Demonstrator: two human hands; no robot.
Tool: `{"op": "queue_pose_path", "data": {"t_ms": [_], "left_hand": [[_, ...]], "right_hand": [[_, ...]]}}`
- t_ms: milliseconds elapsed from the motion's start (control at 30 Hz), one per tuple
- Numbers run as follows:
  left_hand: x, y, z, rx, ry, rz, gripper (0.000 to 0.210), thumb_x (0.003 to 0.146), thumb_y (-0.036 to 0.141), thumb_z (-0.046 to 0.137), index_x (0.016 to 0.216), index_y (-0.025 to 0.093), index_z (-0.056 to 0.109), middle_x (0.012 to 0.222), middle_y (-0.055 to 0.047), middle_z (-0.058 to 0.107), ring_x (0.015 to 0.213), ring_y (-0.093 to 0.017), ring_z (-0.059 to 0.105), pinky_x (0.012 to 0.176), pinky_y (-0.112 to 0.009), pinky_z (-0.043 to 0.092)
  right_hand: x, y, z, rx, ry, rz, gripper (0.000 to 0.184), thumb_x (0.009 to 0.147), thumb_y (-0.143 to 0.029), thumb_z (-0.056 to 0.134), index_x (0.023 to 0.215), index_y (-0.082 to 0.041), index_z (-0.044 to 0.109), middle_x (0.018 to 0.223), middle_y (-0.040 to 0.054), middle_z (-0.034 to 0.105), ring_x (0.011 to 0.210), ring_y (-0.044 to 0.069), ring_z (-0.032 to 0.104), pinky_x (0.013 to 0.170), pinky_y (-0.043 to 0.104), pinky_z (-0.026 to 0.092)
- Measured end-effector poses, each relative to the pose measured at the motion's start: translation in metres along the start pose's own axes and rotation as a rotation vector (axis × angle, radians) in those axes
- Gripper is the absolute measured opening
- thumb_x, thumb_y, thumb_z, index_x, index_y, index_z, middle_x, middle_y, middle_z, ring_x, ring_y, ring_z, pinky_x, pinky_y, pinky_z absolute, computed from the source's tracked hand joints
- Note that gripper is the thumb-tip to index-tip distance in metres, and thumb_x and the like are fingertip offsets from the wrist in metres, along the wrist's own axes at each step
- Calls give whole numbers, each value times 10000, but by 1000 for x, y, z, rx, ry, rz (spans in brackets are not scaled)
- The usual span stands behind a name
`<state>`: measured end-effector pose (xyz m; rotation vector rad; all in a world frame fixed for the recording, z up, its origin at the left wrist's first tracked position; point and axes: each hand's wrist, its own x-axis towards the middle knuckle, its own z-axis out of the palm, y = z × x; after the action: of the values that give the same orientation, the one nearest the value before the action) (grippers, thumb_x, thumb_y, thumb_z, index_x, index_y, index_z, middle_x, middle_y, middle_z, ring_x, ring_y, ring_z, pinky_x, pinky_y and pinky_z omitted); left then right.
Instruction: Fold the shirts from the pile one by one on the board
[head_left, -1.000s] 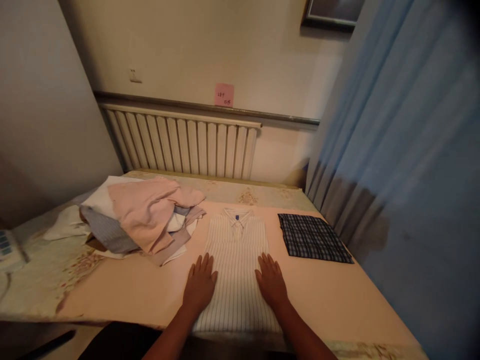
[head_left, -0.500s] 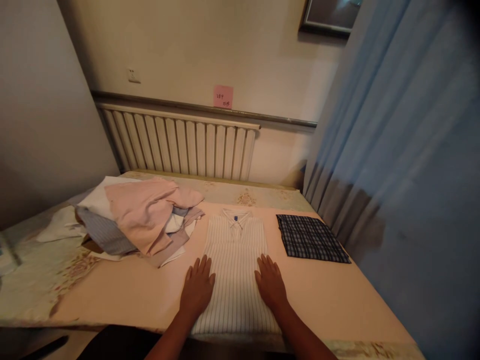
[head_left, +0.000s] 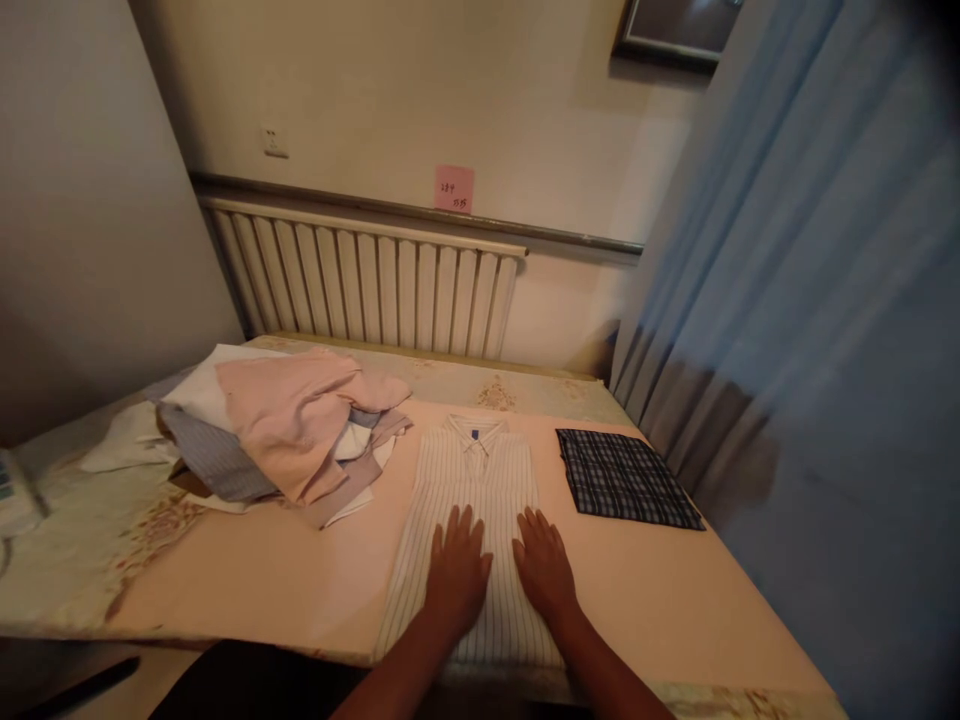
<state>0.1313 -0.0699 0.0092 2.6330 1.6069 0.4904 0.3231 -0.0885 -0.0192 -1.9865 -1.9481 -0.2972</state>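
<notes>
A white shirt with dark stripes (head_left: 495,470) lies flat in front of me, its collar at the far end and its sides folded into a long narrow shape. My left hand (head_left: 459,572) rests palm down on the middle of the shirt, fingers stretched out. Along the shirt's right edge lies my right hand (head_left: 546,565), also flat with its fingers extended. Neither hand grips the cloth. What lies beneath the palms is hidden.
A loose heap of clothes (head_left: 292,420) in pink, white and grey lies on the left. To the right is a dark plaid folded garment (head_left: 630,478). Pale orange cloth (head_left: 262,580) covers the table. Behind stands a radiator (head_left: 375,285); a blue curtain (head_left: 810,300) hangs at right.
My left hand has moved right, from the shirt's left edge onto its middle. My right hand has stayed nearly in place. The view has shifted slightly.
</notes>
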Motion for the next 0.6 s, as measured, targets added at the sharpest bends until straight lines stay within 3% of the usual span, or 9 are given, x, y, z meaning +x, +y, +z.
{"op": "queue_pose_path", "data": {"t_ms": [167,600], "left_hand": [[-10,11,19,-46,-52,75,513,930,346,369,1429,241,418,1562,-59,307,1447,-292,237,1135,-570,247],[-11,-32,5,15,-32,-13,544,961,452,300,1442,222,404,1539,-62,353,1443,-284,250,1148,-537,237]], "right_hand": [[0,2,3,-4,20,-6,457,942,-279,383,1357,-143,516,1453,104,459,1383,278,362,1130,473,278],[-2,3,7,12,53,-15,453,958,-296,349,1347,-149,527,1457,101,456,1380,269,367,1135,467,264]]}}
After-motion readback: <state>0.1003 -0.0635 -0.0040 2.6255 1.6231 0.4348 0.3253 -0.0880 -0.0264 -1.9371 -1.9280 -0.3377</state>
